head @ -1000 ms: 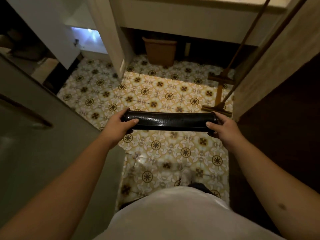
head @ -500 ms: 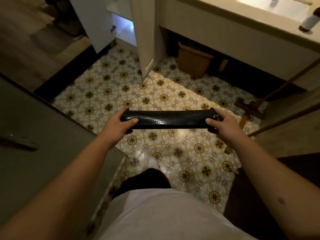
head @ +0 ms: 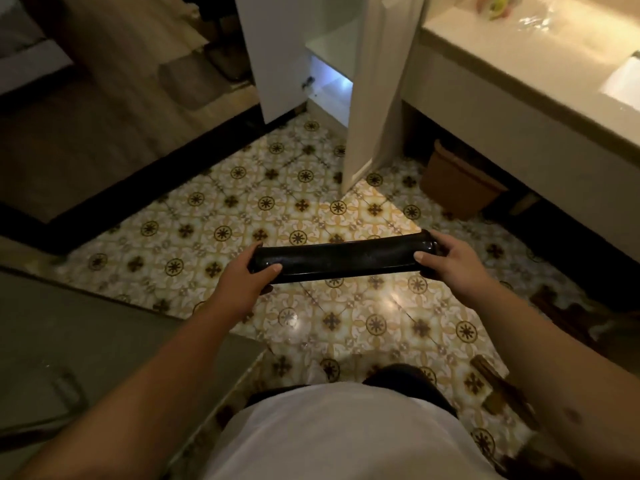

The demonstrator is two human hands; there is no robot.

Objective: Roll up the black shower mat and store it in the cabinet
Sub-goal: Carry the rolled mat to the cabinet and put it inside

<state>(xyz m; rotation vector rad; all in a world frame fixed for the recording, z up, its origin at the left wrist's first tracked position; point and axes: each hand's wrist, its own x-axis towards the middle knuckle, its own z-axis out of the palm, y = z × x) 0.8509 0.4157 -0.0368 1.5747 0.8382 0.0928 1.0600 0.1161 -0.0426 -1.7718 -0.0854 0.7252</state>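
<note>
The black shower mat (head: 343,259) is rolled into a tight glossy tube, held level above the patterned floor. My left hand (head: 239,284) grips its left end, thumb on top. My right hand (head: 450,263) grips its right end. Ahead, beyond the mat, a white cabinet (head: 329,46) stands open, with a bright lower shelf visible between its open door (head: 370,88) and its left side panel (head: 273,57).
A vanity counter with a sink (head: 540,64) runs along the right, with a brown bin (head: 457,185) under it. A grey door (head: 86,341) stands close at my left. Wooden floor lies past a black threshold (head: 138,188). Wooden handles (head: 502,389) lie at lower right.
The view has swung left and forward, bringing the open cabinet closer and more central. Both hands keep the same grip on the rolled mat, which now tilts slightly up at its right end.
</note>
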